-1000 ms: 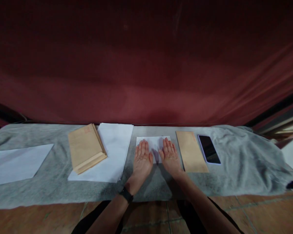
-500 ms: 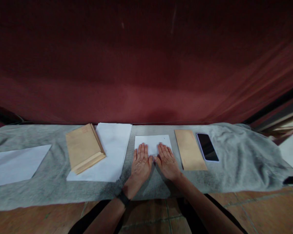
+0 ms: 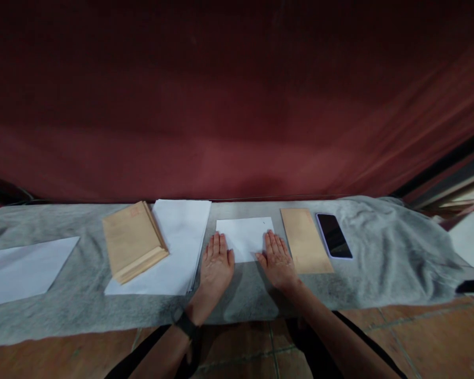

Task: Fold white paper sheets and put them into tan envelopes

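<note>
A small white sheet of paper [image 3: 245, 237], apparently folded, lies flat on the grey cloth in front of me. My left hand [image 3: 217, 263] rests palm down on its left end, fingers stretched out and pointing away from me. On the right end lies my right hand [image 3: 277, 260], also flat with its thumb apart from the fingers. Neither hand grips anything. Just right of my right hand is a single brown envelope [image 3: 310, 245]. Left of my left hand, a stack of white paper [image 3: 181, 247] is partly covered by a pile of brown envelopes [image 3: 132, 237].
A phone [image 3: 334, 237] with a pale purple case lies right of the envelope. Another white sheet [image 3: 27, 266] is at the far left. The grey cloth [image 3: 395, 263] is wrinkled on the right. A dark red wall [image 3: 237, 131] rises behind it.
My hands have slid apart, the left one leftward and the right one rightward, uncovering the middle of the small white sheet. The view has shifted slightly.
</note>
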Demonstrator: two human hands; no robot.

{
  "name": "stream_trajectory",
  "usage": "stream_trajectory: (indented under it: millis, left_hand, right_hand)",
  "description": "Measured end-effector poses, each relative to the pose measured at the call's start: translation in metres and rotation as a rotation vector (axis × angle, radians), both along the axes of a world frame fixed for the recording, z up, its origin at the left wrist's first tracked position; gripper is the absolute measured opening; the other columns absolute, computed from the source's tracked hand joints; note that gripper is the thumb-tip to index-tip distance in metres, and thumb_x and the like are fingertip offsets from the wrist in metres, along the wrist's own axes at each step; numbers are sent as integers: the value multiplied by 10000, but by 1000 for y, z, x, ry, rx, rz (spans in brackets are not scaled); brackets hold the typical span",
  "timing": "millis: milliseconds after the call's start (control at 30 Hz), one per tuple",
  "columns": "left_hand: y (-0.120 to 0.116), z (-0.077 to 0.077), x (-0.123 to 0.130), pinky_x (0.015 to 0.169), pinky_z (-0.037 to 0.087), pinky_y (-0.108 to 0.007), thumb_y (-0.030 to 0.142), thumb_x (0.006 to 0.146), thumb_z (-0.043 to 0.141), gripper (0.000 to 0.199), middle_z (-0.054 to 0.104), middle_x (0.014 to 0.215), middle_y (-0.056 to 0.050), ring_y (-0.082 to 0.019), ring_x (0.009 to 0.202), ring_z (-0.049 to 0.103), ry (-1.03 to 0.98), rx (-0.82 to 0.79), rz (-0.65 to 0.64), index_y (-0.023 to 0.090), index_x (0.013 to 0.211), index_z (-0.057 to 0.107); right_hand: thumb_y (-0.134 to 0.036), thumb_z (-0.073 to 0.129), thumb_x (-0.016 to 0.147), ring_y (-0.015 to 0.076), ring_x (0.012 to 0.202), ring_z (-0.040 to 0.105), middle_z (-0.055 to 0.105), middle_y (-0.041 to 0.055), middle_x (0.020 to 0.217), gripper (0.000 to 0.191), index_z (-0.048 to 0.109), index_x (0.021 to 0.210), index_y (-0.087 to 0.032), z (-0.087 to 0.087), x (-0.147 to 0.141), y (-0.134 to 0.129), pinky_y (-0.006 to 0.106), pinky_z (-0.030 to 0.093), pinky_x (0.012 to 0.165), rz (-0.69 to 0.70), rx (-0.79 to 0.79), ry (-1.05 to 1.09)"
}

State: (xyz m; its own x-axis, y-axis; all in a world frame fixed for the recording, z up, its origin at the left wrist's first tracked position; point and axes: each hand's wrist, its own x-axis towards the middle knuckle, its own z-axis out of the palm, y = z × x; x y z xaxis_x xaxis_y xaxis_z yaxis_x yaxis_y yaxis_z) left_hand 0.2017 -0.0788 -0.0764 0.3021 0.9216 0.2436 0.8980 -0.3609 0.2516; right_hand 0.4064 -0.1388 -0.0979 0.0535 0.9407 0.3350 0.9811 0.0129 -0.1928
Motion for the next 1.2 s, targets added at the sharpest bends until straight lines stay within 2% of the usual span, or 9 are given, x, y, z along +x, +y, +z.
stream_trajectory:
  millis: [300,433,567,733,833,933,1067,1133,1200]
  left_hand:
    - [26,9,-14,1128,476,-462,310,901,581,538,545,1460,-163,-298,1329,566,-423,-138,91,165,1417,536]
    - [37,9,-19,1022,553,-403,185,773,649,642,577,1372,-131,-256,1172,652,-685,-280,200,185,1406,548]
    - [37,16,-18,877,599,-377,182,738,667,681,686,1184,-80,-218,952,709,-983,-437,233,199,1409,548]
    - [32,40,-12,829,598,-340,269,727,727,707,752,1055,-61,-201,889,727,-1312,-657,140,187,1407,552]
    - [30,55,-7,869,608,-383,431,868,632,562,754,1123,-97,-227,994,733,-1466,-794,56,195,1375,576]
    - [24,61,1,900,612,-414,484,981,478,484,716,1253,-126,-234,1098,716,-1583,-915,119,202,1364,567]
    - [9,57,18,911,602,-382,322,842,731,489,707,1298,-108,-245,1116,712,-1617,-1048,124,210,1299,600]
    - [4,53,24,924,589,-366,281,731,828,537,731,1255,-100,-254,1097,715,-1645,-1031,108,194,1225,638]
    - [4,50,24,924,576,-352,245,652,863,566,760,1172,-88,-251,1048,723,-1637,-951,120,176,1174,656]
  right_hand:
    - [-463,357,1060,366,1508,342,346,248,1623,690,305,1583,-15,3,-4,0,579,301,1212,-21,-4,8]
    - [-493,387,1050,324,1528,318,351,208,1635,698,309,1592,-59,13,-15,-2,538,307,1233,122,-46,51]
    - [-520,494,1002,301,1532,314,358,192,1637,764,310,1592,-70,24,-35,-7,520,294,1253,266,-87,81]
    - [-279,482,989,272,1470,427,438,161,1600,612,391,1563,-87,40,-44,-2,461,359,1229,241,-117,189]
    - [-193,392,984,256,1343,572,571,132,1500,526,514,1493,-144,58,-32,12,432,449,1155,201,-119,440]
    - [-357,317,1044,252,1262,632,668,98,1386,499,560,1444,-184,80,-20,26,436,505,1090,140,-47,913]
    - [-570,407,1007,289,1164,685,722,116,1272,578,578,1381,-163,96,-21,35,430,587,943,49,78,1622]
    - [-563,592,919,277,1113,701,738,77,1235,511,626,1289,-212,93,-26,35,405,603,889,46,78,1901]
    - [-489,738,812,253,1025,718,763,40,1143,430,667,1155,-240,86,-27,34,376,606,837,-12,49,2031]
